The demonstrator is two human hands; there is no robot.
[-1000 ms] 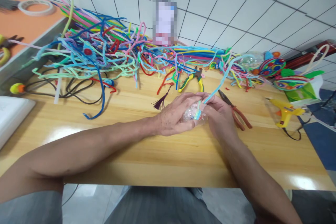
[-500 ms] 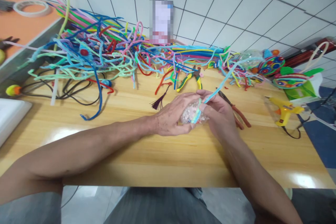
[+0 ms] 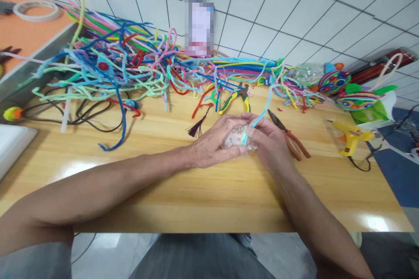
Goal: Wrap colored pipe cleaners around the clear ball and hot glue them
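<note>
My left hand [image 3: 218, 141] is closed round a clear, rounded plastic piece [image 3: 233, 138] that looks like a small see-through ball. Blue and yellow-green bands [image 3: 244, 136] cross its surface. At its right side my right hand [image 3: 266, 135] pinches a light blue pipe cleaner [image 3: 264, 111] against it, thumb on top. The pipe cleaner's free end rises up and to the right beyond my fingers. Part of the plastic piece is hidden by both hands.
A heap of pipe cleaners [image 3: 131, 61] lies along the wall. Nearby are yellow-handled cutters [image 3: 236, 98], red-handled pliers [image 3: 290, 137] and a purple tassel [image 3: 198, 125]. At the right are a yellow glue gun [image 3: 352, 137] and colourful fish-like crafts [image 3: 358, 100]; a phone [image 3: 200, 28] stands behind.
The clear piece has turned a little in my hands, and its bands sit more upright. The pipe cleaner's free end has swung lower and now reaches less far right.
</note>
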